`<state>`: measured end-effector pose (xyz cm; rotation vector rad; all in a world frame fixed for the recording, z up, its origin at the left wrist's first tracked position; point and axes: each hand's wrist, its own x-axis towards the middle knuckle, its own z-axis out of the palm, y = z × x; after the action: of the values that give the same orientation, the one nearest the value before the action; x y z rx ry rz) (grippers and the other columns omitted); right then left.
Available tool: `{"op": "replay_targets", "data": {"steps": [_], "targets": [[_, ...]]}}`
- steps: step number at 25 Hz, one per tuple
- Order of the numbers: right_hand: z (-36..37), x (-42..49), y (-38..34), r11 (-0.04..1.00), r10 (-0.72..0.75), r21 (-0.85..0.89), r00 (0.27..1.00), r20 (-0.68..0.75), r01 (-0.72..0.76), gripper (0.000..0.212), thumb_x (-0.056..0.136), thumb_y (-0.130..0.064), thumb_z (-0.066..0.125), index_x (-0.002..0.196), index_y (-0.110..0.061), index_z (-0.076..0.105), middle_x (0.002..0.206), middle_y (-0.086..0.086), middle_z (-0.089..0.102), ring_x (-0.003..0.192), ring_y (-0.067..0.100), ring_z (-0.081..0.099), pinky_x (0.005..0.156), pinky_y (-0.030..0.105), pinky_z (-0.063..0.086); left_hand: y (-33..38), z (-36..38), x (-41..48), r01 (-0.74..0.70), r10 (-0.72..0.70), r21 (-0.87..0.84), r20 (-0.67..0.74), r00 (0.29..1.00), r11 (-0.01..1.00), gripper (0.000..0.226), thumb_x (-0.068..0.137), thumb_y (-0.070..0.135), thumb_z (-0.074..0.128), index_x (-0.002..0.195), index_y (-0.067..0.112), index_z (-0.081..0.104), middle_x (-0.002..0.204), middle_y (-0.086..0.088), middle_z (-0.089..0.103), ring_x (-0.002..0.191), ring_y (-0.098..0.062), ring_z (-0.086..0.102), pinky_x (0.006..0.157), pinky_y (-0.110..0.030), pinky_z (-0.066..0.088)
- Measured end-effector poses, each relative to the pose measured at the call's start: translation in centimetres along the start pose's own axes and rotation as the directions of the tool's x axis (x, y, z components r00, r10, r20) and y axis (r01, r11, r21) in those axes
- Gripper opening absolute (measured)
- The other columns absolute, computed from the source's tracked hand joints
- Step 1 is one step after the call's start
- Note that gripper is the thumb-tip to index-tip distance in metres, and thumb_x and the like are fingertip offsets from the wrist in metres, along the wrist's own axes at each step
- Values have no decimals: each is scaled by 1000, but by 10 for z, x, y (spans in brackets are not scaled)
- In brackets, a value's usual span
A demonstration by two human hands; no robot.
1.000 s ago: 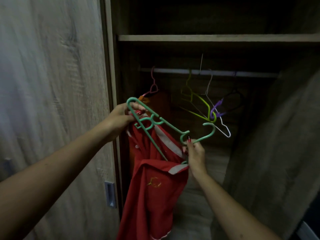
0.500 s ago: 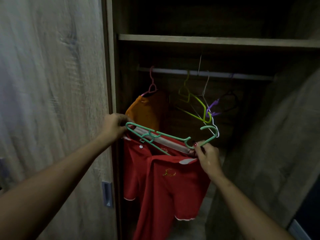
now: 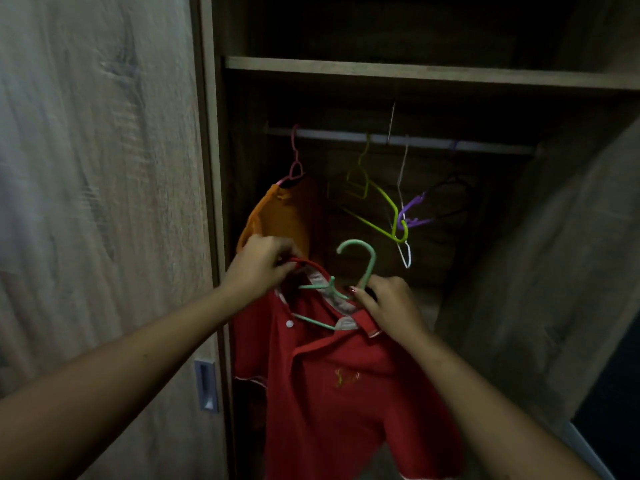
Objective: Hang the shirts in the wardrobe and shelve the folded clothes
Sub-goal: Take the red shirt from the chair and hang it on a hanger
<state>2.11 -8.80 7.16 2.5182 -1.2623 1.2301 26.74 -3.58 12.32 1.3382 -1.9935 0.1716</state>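
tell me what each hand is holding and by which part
The left hand grips the red shirt by its collar edge; the right hand holds the green hanger at the base of its hook.

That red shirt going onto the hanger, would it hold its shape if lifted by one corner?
Probably not: the red shirt drapes in soft folds below the green hanger, so it looks floppy. It seems light, since the thin hanger shows no sagging. It might slip off, as its collar sits unevenly.

On the rail (image 3: 332, 134), a shirt (image 3: 277, 216) hangs left of other hangers (image 3: 402, 221).
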Motion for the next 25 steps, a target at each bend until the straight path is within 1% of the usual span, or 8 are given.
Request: {"op": "replay_targets", "data": {"steps": [5, 8, 10, 14, 17, 20, 22, 25], "targets": [[-11, 17, -5, 987, 55, 146, 997, 46, -62, 23, 87, -35, 55, 77, -16, 64, 68, 2, 70, 65, 16, 66, 61, 39, 53, -18, 7, 3, 49, -39, -138, 74, 997, 989, 31, 94, 32, 47, 104, 15, 71, 107, -2, 71, 100, -13, 65, 90, -36, 51], [-21, 21, -2, 953, 49, 299, 999, 22, -54, 15, 89, -17, 60, 78, -11, 68, 67, 2, 71, 64, 8, 66, 64, 26, 51, -34, 12, -7, 26, -11, -64, 225, 974, 998, 46, 91, 42, 41, 117, 12, 64, 119, -2, 66, 110, -13, 61, 95, -31, 47], [-27, 25, -4, 933, 36, 357, 999, 39, -47, 14, 89, -13, 61, 79, -8, 69, 67, 4, 71, 65, 8, 66, 62, 18, 49, -32, 23, -15, 19, 21, -120, 323, 946, 993, 54, 88, 56, 38, 111, 15, 64, 110, 2, 67, 101, -6, 62, 87, -26, 48], [-41, 24, 0, 916, -22, 400, 988, 155, -42, 8, 88, -11, 63, 89, -7, 70, 77, -1, 70, 72, -1, 64, 68, 10, 47, -30, 40, -14, 85, -40, -256, 175, 984, 963, 43, 88, 49, 44, 89, 11, 66, 84, -1, 67, 80, -13, 62, 72, -32, 48], [-71, 23, 37, 943, 28, 296, 924, 381, -151, 22, 83, -20, 69, 105, -15, 68, 94, -4, 69, 89, 3, 63, 85, 19, 48, -35, 41, -9, 153, -131, -286, 95, 987, 946, 24, 93, 31, 53, 90, 12, 67, 85, -3, 69, 82, -18, 64, 75, -38, 50], [-102, 18, 60, 934, 44, 266, 817, 574, -237, 4, 83, -24, 68, 82, -20, 70, 80, -6, 67, 78, 2, 60, 76, 25, 48, -39, 38, 1, 212, -190, -329, 97, 977, 920, 21, 93, 27, 54, 89, 10, 67, 86, -6, 69, 84, -19, 64, 75, -40, 50], [-114, 19, 55, 886, 29, 361, 811, 584, -291, 11, 87, -9, 63, 79, -15, 69, 80, -3, 67, 76, 3, 60, 72, 20, 48, -40, 39, 9, 244, -216, -378, 115, 969, 893, 22, 93, 27, 54, 90, 8, 66, 90, -10, 69, 83, -19, 65, 78, -43, 51], [-122, 21, 32, 839, 66, 434, 854, 516, -327, 9, 89, -10, 60, 88, -6, 68, 88, 3, 68, 79, 7, 62, 70, 19, 50, -42, 42, 20, 282, -265, -439, 101, 959, 853, 17, 93, 25, 56, 91, 12, 67, 92, -8, 70, 87, -19, 66, 83, -47, 51]]}}
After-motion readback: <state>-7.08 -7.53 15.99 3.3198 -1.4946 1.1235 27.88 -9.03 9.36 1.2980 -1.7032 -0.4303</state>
